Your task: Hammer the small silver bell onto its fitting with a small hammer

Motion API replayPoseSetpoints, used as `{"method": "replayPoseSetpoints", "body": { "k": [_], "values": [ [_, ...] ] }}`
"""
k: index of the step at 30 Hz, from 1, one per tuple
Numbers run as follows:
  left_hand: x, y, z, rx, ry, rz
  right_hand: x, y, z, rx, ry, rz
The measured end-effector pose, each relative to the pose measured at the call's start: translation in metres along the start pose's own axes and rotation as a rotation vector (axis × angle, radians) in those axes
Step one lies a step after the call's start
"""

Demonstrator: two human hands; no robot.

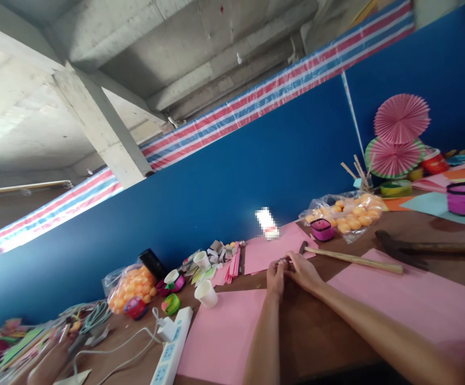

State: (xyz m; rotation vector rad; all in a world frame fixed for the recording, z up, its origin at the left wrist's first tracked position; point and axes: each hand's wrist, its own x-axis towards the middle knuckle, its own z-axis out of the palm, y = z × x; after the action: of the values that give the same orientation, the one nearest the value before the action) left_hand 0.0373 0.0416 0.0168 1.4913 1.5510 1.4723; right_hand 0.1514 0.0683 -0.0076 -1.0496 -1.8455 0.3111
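Note:
Near the middle of the brown table, my left hand (275,277) and my right hand (301,269) meet, their fingers closed around a small shiny item (284,261) too small to name. Just beyond them lies a pink sheet (256,254). A hammer with a pale wooden handle (356,260) rests to the right of my right hand. More pink paper lies at the left (224,331) and at the right (401,299) of my forearms.
A white power strip (172,347), a white cup (206,294) and a bag of orange balls (131,286) stand left. At right are another bag of balls (355,215), a dark hammer (441,247) and paper fans (401,118). Another person's hand (53,355) shows lower left.

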Motion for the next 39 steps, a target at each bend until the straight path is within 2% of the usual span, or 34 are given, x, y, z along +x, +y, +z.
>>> {"method": "replayPoseSetpoints", "body": {
  "k": [3, 9, 13, 16, 19, 22, 25, 28, 34, 39],
  "values": [
    [-0.001, 0.003, -0.001, 0.006, -0.080, -0.048, 0.000, -0.001, -0.001, 0.019, 0.016, -0.047],
    [-0.001, 0.005, -0.003, 0.030, -0.077, -0.081, 0.001, -0.011, -0.005, 0.066, 0.020, -0.113],
    [-0.001, 0.004, -0.004, -0.023, -0.106, -0.042, 0.001, -0.011, -0.004, 0.041, 0.015, -0.138],
    [-0.001, 0.004, -0.004, -0.017, -0.084, 0.005, 0.001, -0.007, -0.001, 0.036, 0.004, -0.109],
    [-0.001, 0.005, -0.004, 0.054, -0.066, -0.023, 0.001, -0.003, 0.001, 0.027, -0.001, -0.060],
    [-0.001, 0.006, -0.005, 0.101, -0.092, -0.078, 0.000, -0.001, 0.001, 0.001, -0.008, -0.011],
    [-0.002, 0.006, -0.005, 0.078, -0.136, -0.076, 0.000, -0.002, 0.000, -0.011, -0.006, 0.008],
    [-0.003, 0.005, -0.005, 0.023, -0.161, -0.030, 0.001, -0.003, -0.001, 0.006, 0.014, -0.038],
    [-0.002, 0.005, -0.003, 0.059, -0.093, -0.014, 0.001, -0.005, -0.003, 0.040, -0.010, -0.149],
    [0.000, 0.003, -0.003, 0.000, -0.150, -0.001, 0.001, -0.004, -0.001, 0.060, -0.037, -0.166]
  ]
}}
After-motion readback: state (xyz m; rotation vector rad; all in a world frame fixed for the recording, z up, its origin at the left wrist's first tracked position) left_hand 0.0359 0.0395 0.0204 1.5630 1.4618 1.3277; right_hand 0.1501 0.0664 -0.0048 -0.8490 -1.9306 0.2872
